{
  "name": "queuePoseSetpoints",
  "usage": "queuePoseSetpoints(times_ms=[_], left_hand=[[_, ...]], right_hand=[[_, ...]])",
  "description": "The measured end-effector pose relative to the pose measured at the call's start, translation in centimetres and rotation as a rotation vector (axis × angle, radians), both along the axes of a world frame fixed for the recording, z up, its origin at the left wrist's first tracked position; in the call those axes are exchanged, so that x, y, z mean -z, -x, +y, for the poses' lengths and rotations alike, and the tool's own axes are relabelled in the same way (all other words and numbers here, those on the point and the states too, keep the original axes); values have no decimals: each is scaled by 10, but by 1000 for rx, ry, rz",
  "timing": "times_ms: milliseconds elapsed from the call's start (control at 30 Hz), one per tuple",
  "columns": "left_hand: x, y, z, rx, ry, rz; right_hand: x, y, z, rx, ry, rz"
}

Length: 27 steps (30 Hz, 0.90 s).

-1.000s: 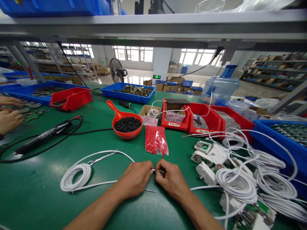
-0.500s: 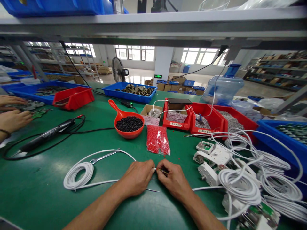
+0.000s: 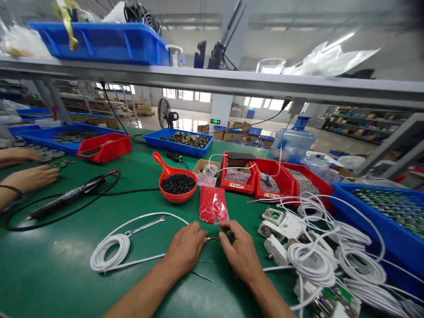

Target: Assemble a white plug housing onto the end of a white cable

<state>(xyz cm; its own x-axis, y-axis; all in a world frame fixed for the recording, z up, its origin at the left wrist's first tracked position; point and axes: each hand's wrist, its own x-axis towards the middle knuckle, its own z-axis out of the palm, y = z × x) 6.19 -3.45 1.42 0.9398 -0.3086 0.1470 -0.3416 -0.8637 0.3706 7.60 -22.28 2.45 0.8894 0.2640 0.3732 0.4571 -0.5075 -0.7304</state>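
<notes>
My left hand [image 3: 187,247] is closed on the end of a white cable [image 3: 145,259], whose coil lies on the green table to the left. Thin red and dark wires [image 3: 213,238] stick out of that end towards my right hand [image 3: 243,251]. The right thumb and forefinger are slightly apart at the wire tips; whether they touch them is hard to tell. Two thin metal prongs [image 3: 202,277], perhaps of tweezers, show from under my left hand. A bag of small red parts [image 3: 213,204] lies just beyond my fingers.
An open-ended wrench [image 3: 145,225] lies by the coil. Beyond stands a red scoop of black parts [image 3: 178,184]. White cable coils [image 3: 311,260] and white housings [image 3: 277,251] crowd the right. A black pen-shaped tool [image 3: 68,198] and a co-worker's hands [image 3: 33,176] are left.
The view has tilted up, showing more of the shelf. My right fingers have loosened and moved slightly away from my left hand, exposing more of the wires. The co-worker's hands have shifted slightly.
</notes>
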Motion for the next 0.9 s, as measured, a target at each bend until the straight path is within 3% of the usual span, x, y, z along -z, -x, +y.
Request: queuePoseSetpoints(times_ms=[100,233,267,367,500,600,667,733,800,867,900], left_hand=[[-15,5,2,-21,210,-112],[-32,36,-16,97,677,2],[-33,46,-22,129,740,44],[-32,70,-38,137,881,123],[-37,77,-48,130,1041,223],[-38,70,-47,136,921,207],[-32,66,-41,104,687,137],[-23,68,-31,89,415,67],[-15,73,-16,96,206,37],[-12,80,-2,101,76,48],[-12,84,5,97,34,59]], right_hand=[[-23,20,2,3,-53,68],[-39,62,18,-197,-139,217],[-39,72,23,-239,-174,228],[-36,95,32,-188,-158,164],[-46,119,21,-204,-64,53],[-68,124,-6,-327,-193,111],[-84,114,-31,-254,-183,108],[-97,94,-60,13,57,-2],[-101,66,-88,242,470,-89],[-97,35,-108,366,874,-3],[-92,21,-115,390,938,31]])
